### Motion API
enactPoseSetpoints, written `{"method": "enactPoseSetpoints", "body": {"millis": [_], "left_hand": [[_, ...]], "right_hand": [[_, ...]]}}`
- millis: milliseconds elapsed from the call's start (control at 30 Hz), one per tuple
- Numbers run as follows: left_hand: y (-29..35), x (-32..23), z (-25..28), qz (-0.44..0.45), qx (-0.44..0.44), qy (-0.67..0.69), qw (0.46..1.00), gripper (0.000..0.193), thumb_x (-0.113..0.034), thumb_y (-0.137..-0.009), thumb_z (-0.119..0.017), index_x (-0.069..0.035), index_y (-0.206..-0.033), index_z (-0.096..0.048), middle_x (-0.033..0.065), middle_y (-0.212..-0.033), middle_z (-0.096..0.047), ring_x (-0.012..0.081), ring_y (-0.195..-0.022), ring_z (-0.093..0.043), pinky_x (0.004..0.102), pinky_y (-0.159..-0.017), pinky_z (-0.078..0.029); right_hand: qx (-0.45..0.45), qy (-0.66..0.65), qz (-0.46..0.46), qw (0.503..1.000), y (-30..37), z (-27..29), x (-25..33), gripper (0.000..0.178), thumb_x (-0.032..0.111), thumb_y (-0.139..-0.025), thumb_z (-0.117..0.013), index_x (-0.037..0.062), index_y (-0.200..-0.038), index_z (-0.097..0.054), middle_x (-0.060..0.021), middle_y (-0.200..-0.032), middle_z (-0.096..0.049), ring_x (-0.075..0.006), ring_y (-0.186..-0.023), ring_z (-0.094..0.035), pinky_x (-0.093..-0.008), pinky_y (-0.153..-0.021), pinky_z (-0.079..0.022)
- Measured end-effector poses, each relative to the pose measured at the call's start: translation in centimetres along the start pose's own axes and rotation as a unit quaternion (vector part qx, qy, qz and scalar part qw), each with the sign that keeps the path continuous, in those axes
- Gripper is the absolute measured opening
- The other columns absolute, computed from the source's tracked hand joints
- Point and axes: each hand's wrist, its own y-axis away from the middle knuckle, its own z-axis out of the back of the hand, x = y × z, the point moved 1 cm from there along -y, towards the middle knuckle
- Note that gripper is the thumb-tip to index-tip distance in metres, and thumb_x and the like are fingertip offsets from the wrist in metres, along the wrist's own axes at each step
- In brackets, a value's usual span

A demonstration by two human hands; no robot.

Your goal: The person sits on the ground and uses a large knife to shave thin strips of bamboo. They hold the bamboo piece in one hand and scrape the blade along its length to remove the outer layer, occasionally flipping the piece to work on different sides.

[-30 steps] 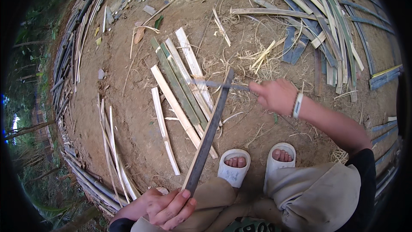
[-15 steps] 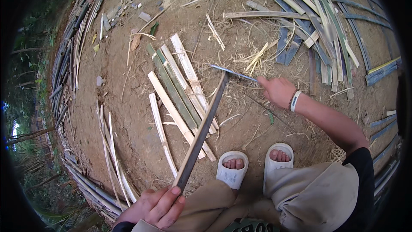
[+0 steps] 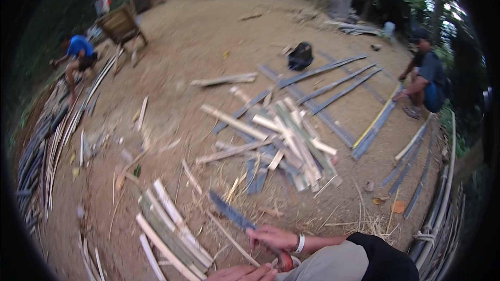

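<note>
A long-bladed knife is in my right hand, its dark blade pointing up and to the left; a reddish handle end shows below the fist. My left hand is cut off by the lower edge, its fingers closed around the near end of a narrow bamboo strip. That strip slants away to the left, just under the blade and apart from it. Left of my hands lies a row of split bamboo pieces, pale ones and a green one. Motion blurs the picture.
Ahead is a heap of bamboo slats, with dark strips beyond. A person in dark clothes crouches at right beside a yellow-edged strip; another in blue bends at far left. Bamboo poles line the right side.
My view has swung up and to the right, bringing both people and the yard into sight. The knife has come off the strip's far end and back near my body.
</note>
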Motion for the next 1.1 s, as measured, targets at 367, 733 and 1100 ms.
{"method": "enactPoseSetpoints", "body": {"millis": [367, 733, 1100], "left_hand": [[8.2, 4.1, -5.1, 0.619, -0.211, 0.108, 0.749, 0.031, -0.021, -0.093, -0.064, -0.004, -0.118, -0.061, 0.0142, -0.116, -0.064, 0.0316, -0.103, -0.061, 0.0413, -0.091, -0.049], [9.4, 6.7, 4.8, 0.556, -0.473, 0.411, 0.546, 0.052, -0.013, -0.089, -0.07, -0.006, -0.136, -0.048, 0.0158, -0.104, -0.066, 0.0217, -0.088, -0.069, 0.0297, -0.064, -0.057], [9.6, 5.1, 8.2, 0.492, -0.436, 0.351, 0.667, 0.02, -0.012, -0.094, -0.065, 0.002, -0.108, -0.065, 0.0188, -0.097, -0.071, 0.0322, -0.089, -0.072, 0.0467, -0.083, -0.061]], "right_hand": [[0.076, 0.179, 0.135, 0.972, 3.0, 3.6, 0.2, 0.021, 0.018, -0.092, -0.063, -0.0012, -0.098, -0.068, -0.001, -0.08, -0.064, -0.0063, -0.077, -0.054, -0.0251, -0.07, -0.045], [0.125, 0.418, 0.344, 0.832, -0.5, 2.3, 3.4, 0.032, 0.034, -0.088, -0.065, 0.0039, -0.097, -0.07, -0.0127, -0.078, -0.059, -0.029, -0.074, -0.059, -0.0404, -0.068, -0.045], [0.102, 0.477, 0.231, 0.842, 0.0, -0.6, 5.9, 0.052, 0.035, -0.087, -0.07, 0.0149, -0.132, -0.057, -0.012, -0.078, -0.064, -0.0285, -0.062, -0.063, -0.0382, -0.064, -0.052]]}}
